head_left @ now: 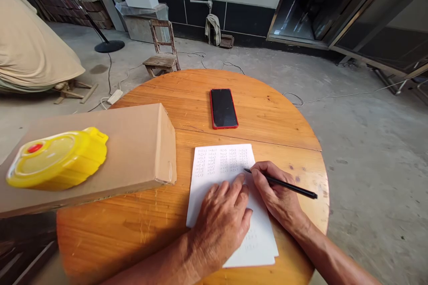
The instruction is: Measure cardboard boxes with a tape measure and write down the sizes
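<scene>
Sheets of white paper (200,196) lie on the round wooden table, with rows of small handwritten characters in columns across the upper part. My left hand (224,216) rests flat on the paper, fingers stretched toward the writing. In my right hand (279,191) is a black pen (290,186), pinched between thumb and fingers. Its tip is at the right end of the lowest rows; whether it touches the paper I cannot tell. Fainter marks show on the lower right of the paper, partly covered by my left hand.
A phone in a red case (224,108) lies beyond the paper on the table (267,111). At left, a cardboard box (133,142) carries a yellow plastic container (63,158) with a red button. A small wooden chair (162,51) stands behind the table, and cables run over the floor.
</scene>
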`<state>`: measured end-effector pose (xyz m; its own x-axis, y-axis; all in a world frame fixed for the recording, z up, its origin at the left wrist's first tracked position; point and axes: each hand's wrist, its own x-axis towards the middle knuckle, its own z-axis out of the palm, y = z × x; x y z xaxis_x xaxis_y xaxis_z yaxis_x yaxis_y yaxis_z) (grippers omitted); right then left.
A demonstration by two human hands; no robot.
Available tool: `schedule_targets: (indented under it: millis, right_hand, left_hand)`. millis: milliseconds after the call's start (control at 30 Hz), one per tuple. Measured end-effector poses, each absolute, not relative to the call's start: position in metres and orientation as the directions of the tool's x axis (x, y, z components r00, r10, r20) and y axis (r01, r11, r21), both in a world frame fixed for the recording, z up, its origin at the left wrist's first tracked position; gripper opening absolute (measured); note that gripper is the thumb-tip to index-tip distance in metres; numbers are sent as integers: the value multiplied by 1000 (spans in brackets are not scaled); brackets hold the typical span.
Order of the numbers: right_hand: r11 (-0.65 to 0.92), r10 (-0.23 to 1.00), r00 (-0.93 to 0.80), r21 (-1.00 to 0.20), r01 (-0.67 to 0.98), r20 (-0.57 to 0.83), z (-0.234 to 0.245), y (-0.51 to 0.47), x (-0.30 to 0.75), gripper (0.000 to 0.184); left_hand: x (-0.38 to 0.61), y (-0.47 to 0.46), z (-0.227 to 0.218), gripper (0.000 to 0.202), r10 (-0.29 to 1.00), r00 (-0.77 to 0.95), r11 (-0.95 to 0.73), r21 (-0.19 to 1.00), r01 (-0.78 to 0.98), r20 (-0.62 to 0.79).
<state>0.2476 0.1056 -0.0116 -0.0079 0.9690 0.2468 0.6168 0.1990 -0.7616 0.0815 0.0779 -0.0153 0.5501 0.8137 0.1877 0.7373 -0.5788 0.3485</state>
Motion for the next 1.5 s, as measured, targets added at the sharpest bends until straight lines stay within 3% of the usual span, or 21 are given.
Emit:
schedule_targets:
  millis: [1500]
  right_hand:
    - [233,960,-35,-726,647,277,-9,107,246,14]
  left_hand:
    - [82,78,-14,21,815,559,-576,334,747,154]
